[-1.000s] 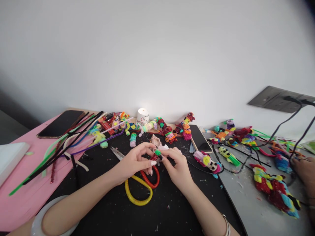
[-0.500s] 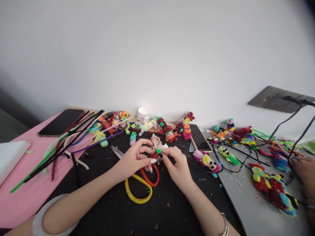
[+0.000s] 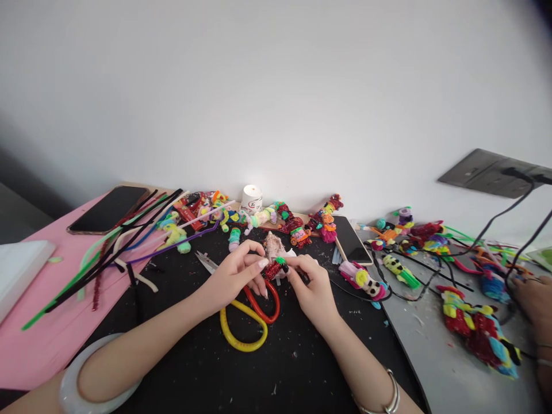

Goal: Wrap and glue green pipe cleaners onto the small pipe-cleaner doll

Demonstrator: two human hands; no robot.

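Between my two hands is a small red and green pipe-cleaner figure with a dark tip at its right end. My left hand pinches its left side between thumb and fingers. From the right, my right hand grips the green and dark end with thumb and forefinger. Under my left hand lie scissors with one yellow and one red handle loop, their blades pointing to the back left. A crumpled pale pinkish piece is just behind the figure.
Loose pipe cleaners lie on a pink board at left, beside a dark phone. A paper cup stands by the wall. Another phone and finished figures lie rightward. Another person's hand is at far right.
Both hands stay around the figure, with my left thumb and fingers shifted slightly up on it. The view has tilted a little; other things lie as before.
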